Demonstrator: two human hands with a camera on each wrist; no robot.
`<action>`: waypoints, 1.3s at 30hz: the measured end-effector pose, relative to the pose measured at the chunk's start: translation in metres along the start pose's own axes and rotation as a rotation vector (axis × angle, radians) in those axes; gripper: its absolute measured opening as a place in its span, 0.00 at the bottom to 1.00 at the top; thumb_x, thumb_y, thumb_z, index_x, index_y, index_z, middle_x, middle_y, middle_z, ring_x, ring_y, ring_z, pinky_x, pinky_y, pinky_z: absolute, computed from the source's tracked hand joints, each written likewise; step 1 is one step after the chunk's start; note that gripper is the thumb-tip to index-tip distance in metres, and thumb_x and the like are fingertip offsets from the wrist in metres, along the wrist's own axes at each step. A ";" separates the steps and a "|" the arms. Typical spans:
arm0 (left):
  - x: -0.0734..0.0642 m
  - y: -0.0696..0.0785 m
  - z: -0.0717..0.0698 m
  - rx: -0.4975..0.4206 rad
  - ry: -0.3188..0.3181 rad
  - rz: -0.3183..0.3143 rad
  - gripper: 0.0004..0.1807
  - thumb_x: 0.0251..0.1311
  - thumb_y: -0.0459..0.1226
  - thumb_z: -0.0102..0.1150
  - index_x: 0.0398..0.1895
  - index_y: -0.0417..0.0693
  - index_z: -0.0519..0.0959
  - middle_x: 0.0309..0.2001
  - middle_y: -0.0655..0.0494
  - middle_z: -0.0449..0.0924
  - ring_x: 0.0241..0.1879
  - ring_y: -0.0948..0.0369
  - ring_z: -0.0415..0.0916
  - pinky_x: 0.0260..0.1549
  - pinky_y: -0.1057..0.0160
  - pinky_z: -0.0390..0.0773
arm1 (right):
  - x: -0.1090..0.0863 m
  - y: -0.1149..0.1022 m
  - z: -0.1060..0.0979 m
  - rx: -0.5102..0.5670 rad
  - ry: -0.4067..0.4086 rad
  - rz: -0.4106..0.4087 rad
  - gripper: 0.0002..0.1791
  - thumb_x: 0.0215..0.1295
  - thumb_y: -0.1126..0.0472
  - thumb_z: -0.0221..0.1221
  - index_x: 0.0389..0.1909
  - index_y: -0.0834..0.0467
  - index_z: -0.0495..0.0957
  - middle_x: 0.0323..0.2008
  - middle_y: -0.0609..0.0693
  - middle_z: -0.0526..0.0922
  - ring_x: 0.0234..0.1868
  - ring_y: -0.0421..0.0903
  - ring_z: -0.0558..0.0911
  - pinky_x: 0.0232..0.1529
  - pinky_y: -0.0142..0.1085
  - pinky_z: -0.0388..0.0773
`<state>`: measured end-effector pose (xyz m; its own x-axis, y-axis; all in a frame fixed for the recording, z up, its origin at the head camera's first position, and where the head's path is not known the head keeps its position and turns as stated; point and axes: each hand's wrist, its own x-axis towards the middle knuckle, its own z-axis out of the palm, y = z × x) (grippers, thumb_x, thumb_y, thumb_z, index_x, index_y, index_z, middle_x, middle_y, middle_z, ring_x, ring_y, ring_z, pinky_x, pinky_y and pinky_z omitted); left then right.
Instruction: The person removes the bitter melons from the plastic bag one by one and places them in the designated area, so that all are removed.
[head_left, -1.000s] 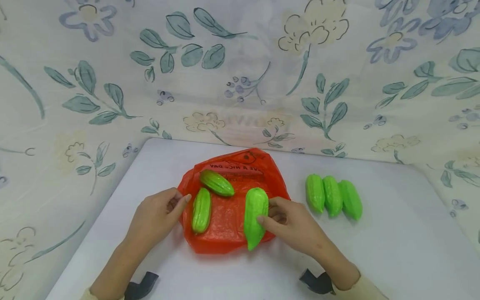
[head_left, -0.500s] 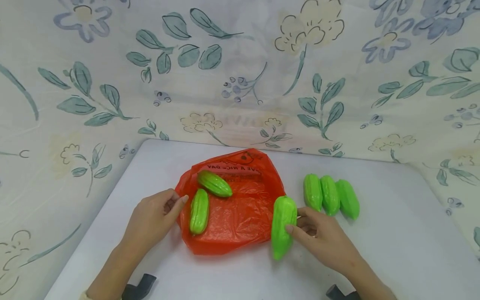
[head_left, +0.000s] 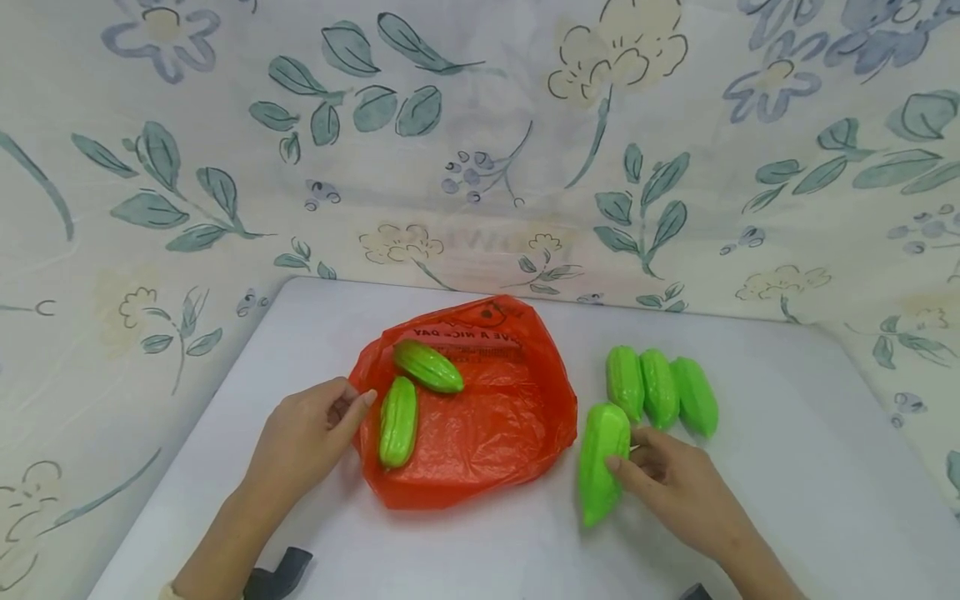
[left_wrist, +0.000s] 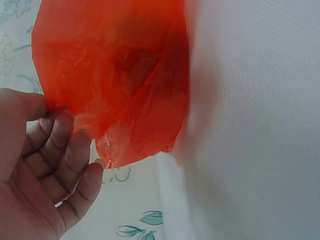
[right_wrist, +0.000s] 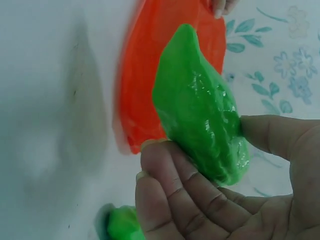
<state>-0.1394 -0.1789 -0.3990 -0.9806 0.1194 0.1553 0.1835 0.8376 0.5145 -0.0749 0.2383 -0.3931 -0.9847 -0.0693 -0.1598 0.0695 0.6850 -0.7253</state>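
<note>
My right hand (head_left: 678, 487) holds a bright green, ribbed, plastic-looking gourd (right_wrist: 197, 105) between thumb and fingers, its pointed end toward me. The gourd is just right of an open red plastic bag (head_left: 480, 450), over the white table. At the bag's left rim, my left hand (head_left: 307, 433) pinches the thin plastic between thumb and fingertips; the left wrist view shows the bag's outer side (left_wrist: 120, 65). Inside the bag lie two darker-tinged green gourds, one slanting near the back (head_left: 429, 367) and one upright at the left (head_left: 399, 423).
Three more bright green gourds (head_left: 660, 390) lie side by side on the white table (head_left: 787, 467), right of the bag and behind my right hand. Floral cloth (head_left: 480, 167) rises at the back and left. A dark strap-like piece (head_left: 281, 573) shows under my left wrist.
My right hand has carried the gourd from over the bag's right part out to the right, beyond its rim. The left hand keeps its grip on the bag.
</note>
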 end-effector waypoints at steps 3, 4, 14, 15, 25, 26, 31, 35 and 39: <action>0.000 -0.001 0.000 0.002 -0.003 -0.008 0.09 0.70 0.43 0.66 0.38 0.47 0.81 0.24 0.61 0.76 0.26 0.60 0.72 0.26 0.66 0.78 | 0.000 0.002 -0.001 -0.048 -0.007 0.033 0.25 0.71 0.43 0.65 0.55 0.60 0.80 0.33 0.43 0.86 0.35 0.41 0.83 0.34 0.36 0.80; 0.000 -0.001 0.000 0.001 -0.007 -0.011 0.09 0.70 0.44 0.66 0.38 0.47 0.81 0.24 0.61 0.76 0.26 0.60 0.72 0.26 0.66 0.78 | 0.000 0.003 -0.002 -0.064 -0.013 0.044 0.25 0.71 0.43 0.65 0.54 0.61 0.80 0.32 0.44 0.85 0.34 0.41 0.82 0.33 0.36 0.80; 0.001 -0.001 0.000 0.000 0.000 0.007 0.09 0.70 0.43 0.66 0.37 0.48 0.81 0.24 0.61 0.75 0.25 0.60 0.72 0.26 0.66 0.78 | 0.005 0.015 -0.005 -0.242 -0.055 0.127 0.23 0.69 0.46 0.66 0.46 0.63 0.82 0.29 0.46 0.83 0.29 0.43 0.78 0.29 0.39 0.78; 0.001 -0.001 0.000 0.001 0.002 0.010 0.09 0.70 0.43 0.66 0.37 0.48 0.81 0.24 0.61 0.75 0.25 0.60 0.72 0.26 0.66 0.78 | 0.006 0.015 -0.005 -0.257 -0.061 0.133 0.22 0.69 0.46 0.66 0.44 0.63 0.82 0.27 0.46 0.82 0.28 0.43 0.77 0.29 0.40 0.77; 0.002 0.000 -0.001 0.001 0.004 0.019 0.09 0.70 0.43 0.66 0.38 0.47 0.81 0.24 0.61 0.76 0.26 0.60 0.72 0.26 0.66 0.79 | 0.010 0.013 -0.005 -0.356 -0.084 0.168 0.20 0.69 0.44 0.64 0.30 0.56 0.77 0.17 0.48 0.72 0.20 0.45 0.71 0.22 0.38 0.66; 0.002 0.000 -0.001 0.000 0.001 0.019 0.09 0.70 0.43 0.66 0.38 0.47 0.81 0.25 0.61 0.76 0.26 0.60 0.72 0.26 0.66 0.78 | 0.011 0.012 -0.005 -0.366 -0.083 0.168 0.20 0.69 0.44 0.64 0.29 0.56 0.76 0.17 0.48 0.72 0.20 0.45 0.71 0.22 0.38 0.66; 0.002 0.000 -0.001 0.002 -0.006 0.011 0.09 0.70 0.43 0.66 0.38 0.47 0.82 0.25 0.61 0.76 0.26 0.60 0.72 0.26 0.66 0.78 | 0.013 0.008 -0.005 -0.402 -0.084 0.172 0.20 0.71 0.44 0.63 0.29 0.56 0.76 0.17 0.48 0.72 0.20 0.45 0.71 0.21 0.38 0.66; 0.001 0.000 0.000 0.001 -0.004 0.010 0.08 0.70 0.42 0.66 0.38 0.48 0.81 0.24 0.61 0.76 0.26 0.60 0.72 0.26 0.66 0.78 | 0.013 0.008 -0.002 -0.409 -0.077 0.183 0.21 0.71 0.43 0.62 0.30 0.56 0.75 0.17 0.48 0.72 0.20 0.46 0.71 0.21 0.38 0.66; 0.000 -0.001 0.001 0.000 -0.005 0.006 0.08 0.70 0.43 0.66 0.38 0.48 0.81 0.24 0.61 0.76 0.26 0.60 0.72 0.26 0.66 0.78 | 0.014 0.009 0.000 -0.412 -0.064 0.185 0.23 0.72 0.40 0.62 0.29 0.55 0.74 0.17 0.48 0.72 0.19 0.46 0.71 0.21 0.37 0.65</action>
<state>-0.1397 -0.1792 -0.3998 -0.9798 0.1273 0.1543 0.1896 0.8367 0.5138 -0.0881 0.2431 -0.4016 -0.9490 0.0458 -0.3119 0.1614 0.9205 -0.3558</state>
